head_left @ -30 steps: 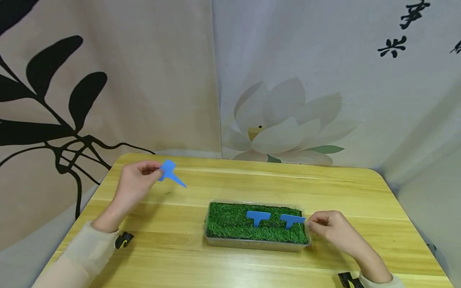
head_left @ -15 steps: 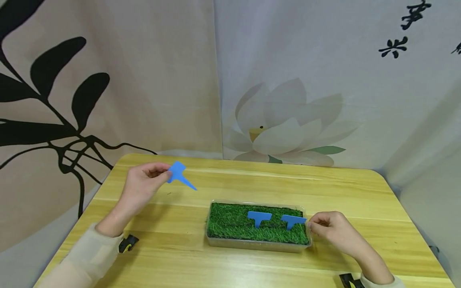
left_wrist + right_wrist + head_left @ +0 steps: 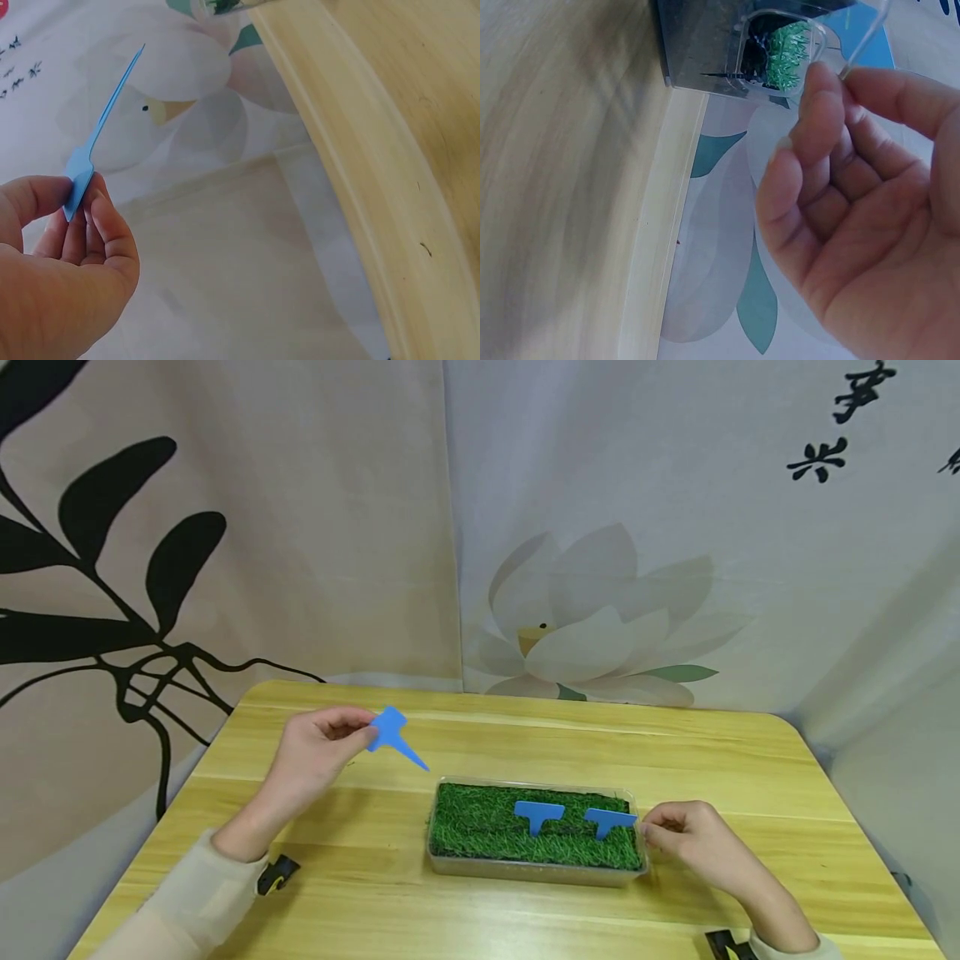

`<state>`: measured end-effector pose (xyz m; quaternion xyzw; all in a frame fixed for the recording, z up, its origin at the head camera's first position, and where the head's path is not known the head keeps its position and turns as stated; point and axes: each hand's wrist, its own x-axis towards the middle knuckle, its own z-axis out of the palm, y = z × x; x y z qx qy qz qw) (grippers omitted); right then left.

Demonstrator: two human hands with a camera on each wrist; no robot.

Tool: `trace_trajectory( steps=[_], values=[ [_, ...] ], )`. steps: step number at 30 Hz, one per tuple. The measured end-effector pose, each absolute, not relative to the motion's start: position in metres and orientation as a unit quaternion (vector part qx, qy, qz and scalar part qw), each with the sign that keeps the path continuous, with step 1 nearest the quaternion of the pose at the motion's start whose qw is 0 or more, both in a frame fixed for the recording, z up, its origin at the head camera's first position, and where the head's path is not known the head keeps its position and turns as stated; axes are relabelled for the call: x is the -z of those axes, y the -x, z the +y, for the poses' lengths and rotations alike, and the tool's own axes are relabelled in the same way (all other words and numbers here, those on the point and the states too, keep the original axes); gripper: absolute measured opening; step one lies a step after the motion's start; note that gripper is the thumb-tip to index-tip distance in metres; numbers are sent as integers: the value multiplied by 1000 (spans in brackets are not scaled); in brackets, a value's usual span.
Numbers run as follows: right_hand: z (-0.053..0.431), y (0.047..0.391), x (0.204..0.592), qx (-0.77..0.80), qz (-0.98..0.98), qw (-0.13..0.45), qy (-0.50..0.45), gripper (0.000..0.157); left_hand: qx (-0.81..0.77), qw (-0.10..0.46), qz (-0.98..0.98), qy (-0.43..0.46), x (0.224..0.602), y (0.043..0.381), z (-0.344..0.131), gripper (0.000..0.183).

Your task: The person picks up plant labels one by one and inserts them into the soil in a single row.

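Between thumb and fingers, my left hand pinches a blue T-shaped plant label by its broad head. Its pointed stem slants down to the right, in the air left of a clear plastic box. In the left wrist view the label shows nearly edge-on. Green artificial turf fills the box. Two more blue labels stand in it, one near the middle and one near the right end. My right hand pinches the box's right rim, also seen in the right wrist view, where thumb and forefinger meet on it.
The box rests on a light wooden table with rounded back corners. Behind it hangs a printed curtain with dark leaves and a pale lotus. A black wrist device sits at my left cuff.
My left hand has moved to the right and slightly down, bringing the blue plant label closer to the box. My right hand, the box and the two standing labels have stayed in place.
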<state>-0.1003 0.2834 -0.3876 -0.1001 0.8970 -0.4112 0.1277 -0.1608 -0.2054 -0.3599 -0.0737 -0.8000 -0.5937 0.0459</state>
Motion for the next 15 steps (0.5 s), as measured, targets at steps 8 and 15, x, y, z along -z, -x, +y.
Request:
trace_trajectory(
  steps=[8, 15],
  values=[
    [283, 100, 387, 411, 898, 120, 103, 15, 597, 38, -797, 86, 359, 158, -200, 17],
    [283, 100, 388, 412, 897, 120, 101, 16, 606, 28, -790, 92, 358, 156, -195, 16]
  ],
)
